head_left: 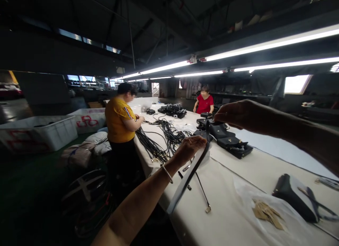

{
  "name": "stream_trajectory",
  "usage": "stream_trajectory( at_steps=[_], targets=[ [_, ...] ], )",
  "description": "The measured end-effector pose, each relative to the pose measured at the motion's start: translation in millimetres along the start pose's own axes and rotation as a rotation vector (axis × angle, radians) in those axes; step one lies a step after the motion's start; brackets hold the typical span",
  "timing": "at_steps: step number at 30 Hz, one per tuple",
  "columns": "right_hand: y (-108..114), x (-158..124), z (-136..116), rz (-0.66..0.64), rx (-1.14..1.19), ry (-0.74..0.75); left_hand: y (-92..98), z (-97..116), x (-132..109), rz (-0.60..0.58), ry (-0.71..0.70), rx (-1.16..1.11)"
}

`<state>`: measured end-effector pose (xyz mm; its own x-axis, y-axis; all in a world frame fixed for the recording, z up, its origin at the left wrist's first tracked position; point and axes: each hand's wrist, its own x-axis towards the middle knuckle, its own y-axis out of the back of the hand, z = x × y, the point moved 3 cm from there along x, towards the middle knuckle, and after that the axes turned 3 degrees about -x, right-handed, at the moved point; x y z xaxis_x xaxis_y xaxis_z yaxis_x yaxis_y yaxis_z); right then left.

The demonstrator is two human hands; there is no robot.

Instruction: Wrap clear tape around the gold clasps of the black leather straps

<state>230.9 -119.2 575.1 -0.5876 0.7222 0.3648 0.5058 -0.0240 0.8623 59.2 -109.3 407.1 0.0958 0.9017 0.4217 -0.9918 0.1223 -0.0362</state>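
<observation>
My left hand (192, 147), with a bangle (166, 173) on the wrist, pinches a dark strap (194, 166) above the table. Below these fingers the strap hangs slanting down to the left, its lower part pale in the light. Higher up on the right, my right hand (234, 113) has its fingers closed at the strap's upper end; the fingertips are partly in shadow. Under the strap lie a thin black strap with a metal clasp (208, 209) and a short black tab (189, 187). Black bags (230, 142) lie just beyond my hands.
Many black cords (150, 142) with gold clasps cover the table (217, 182) at left. A dark bag (293, 196) and brown paper pieces (267, 213) on plastic lie at right. A person in yellow (120, 120) handles cords; another in red (205, 104) stands across. White bins (58, 133) stand left.
</observation>
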Motion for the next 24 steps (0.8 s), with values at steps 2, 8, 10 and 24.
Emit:
stream_trajectory(
  at_steps=[2,8,10,24],
  targets=[
    [9.6,8.2,-12.8,0.026,0.021,-0.022,7.0,2.4,7.0,-0.011,-0.033,-0.037],
    [44.7,36.1,-33.5,0.039,-0.072,-0.089,21.5,14.5,3.3,-0.098,-0.116,-0.079],
    [44.7,43.8,-32.8,0.01,-0.11,-0.082,18.5,27.0,0.2,-0.2,-0.135,-0.057],
    [-73.7,51.0,-11.1,-0.107,0.227,-0.005,7.3,54.7,41.8,-0.089,-0.271,-0.331]
  ],
)
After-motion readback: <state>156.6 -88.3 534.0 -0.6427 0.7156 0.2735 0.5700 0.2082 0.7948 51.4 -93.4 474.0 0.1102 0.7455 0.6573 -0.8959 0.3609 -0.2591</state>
